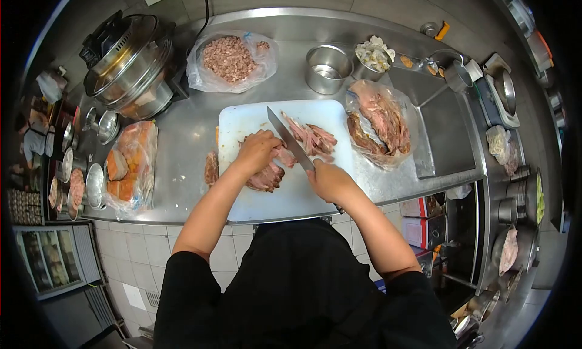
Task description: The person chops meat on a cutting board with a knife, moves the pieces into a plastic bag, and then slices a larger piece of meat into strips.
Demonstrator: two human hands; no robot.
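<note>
My right hand (332, 180) grips a long kitchen knife (290, 137), its blade slanting up and to the left across the white cutting board (254, 206). My left hand (257, 152) presses down, fingers curled, on a piece of browned, pink-centred cooked meat (267, 178) just left of the blade. Right of the knife lie cut meat strips (315, 140) in a loose pile. At the board's left edge another browned meat piece (211, 168) partly shows. A plastic bag of large cooked meat pieces (383, 121) lies just right of the board.
Behind the board are a bag of ground meat (229, 59), a steel pot (328, 70) and a pot of pale chunks (373, 57). A sink (445, 130) is at right. Bagged orange-brown blocks (130, 161) and a glass-bowled cooker (130, 70) stand left. A person (36, 137) is far left.
</note>
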